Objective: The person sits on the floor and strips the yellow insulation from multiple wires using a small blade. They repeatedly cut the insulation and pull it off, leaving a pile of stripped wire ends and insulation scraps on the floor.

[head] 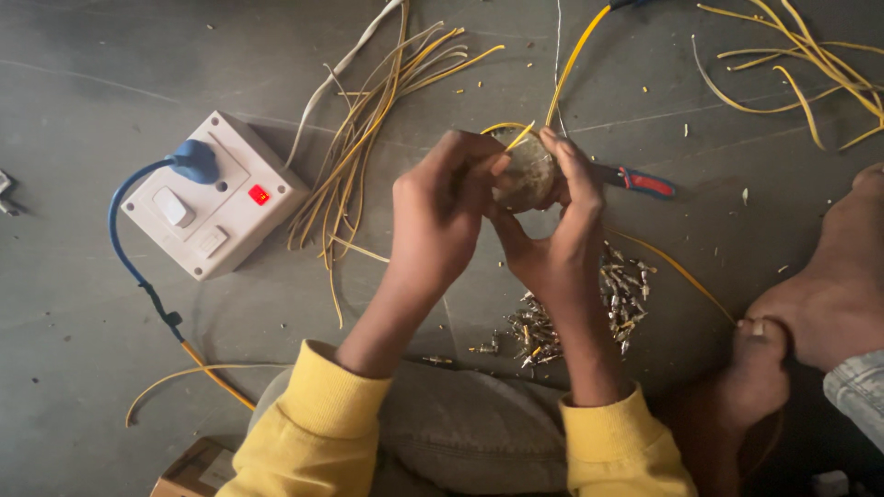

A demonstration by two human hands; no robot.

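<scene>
Head view looks down on a grey floor (110,387), where a person in yellow sleeves (313,433) sits with both hands raised near the centre of the frame; the left hand (442,216) and the right hand (557,230) together clasp a small round greyish object (527,170), the left hand's fingers curled over its left side and the right hand's fingers wrapped round its right side and top; a thin yellow wire (575,60) touches the top of the object and runs off toward the upper edge; what the object is exactly cannot be told; just right of the hands lies a tool with red and blue handles (645,181) on the floor; below the hands, lower centre, sits a pile of small metal parts (575,317), partly hidden by the right forearm; in the upper left stands a white switch box (214,195) with a lit red indicator and a blue plug (193,161), its blue cable curving down the left side; between the box and the hands lies a bundle of yellow wires (368,129); more loose yellow wires (792,64) lie in the upper right; bare feet (810,304) rest at the right edge; a cardboard box corner (193,469) shows at the bottom left
</scene>
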